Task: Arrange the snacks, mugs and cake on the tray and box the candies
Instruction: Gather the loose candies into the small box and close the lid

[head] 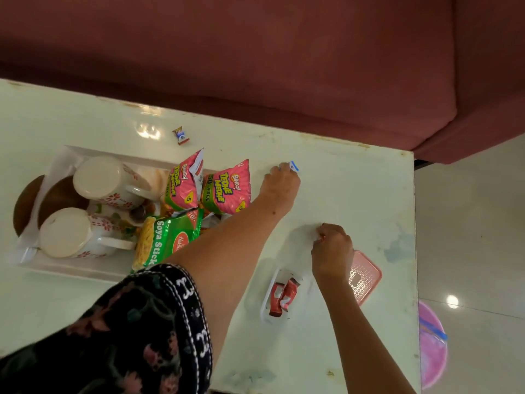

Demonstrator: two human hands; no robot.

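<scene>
Seen from above, a pale worktop (355, 194) holds a white tray (85, 270) at the left, packed with two mugs (99, 180), pink snack packets (227, 189) and a green soya-stick packet (167, 240). The left hand (279, 184) reaches past the tray, its fingers (284, 167) pinched on a blue-and-white candy (294, 166). The right hand (331, 248) has its fingers closed on something small and red. Nearer the viewer sits a clear box (268, 297) with red candies (282, 298) inside, its pink lid (365, 275) just beside it. One wrapped candy (181, 135) lies alone beyond the tray. Likely risks: the left forearm brushes the leaning packets over, a small candy slips from the pinch, or the far candy gets overlooked.
</scene>
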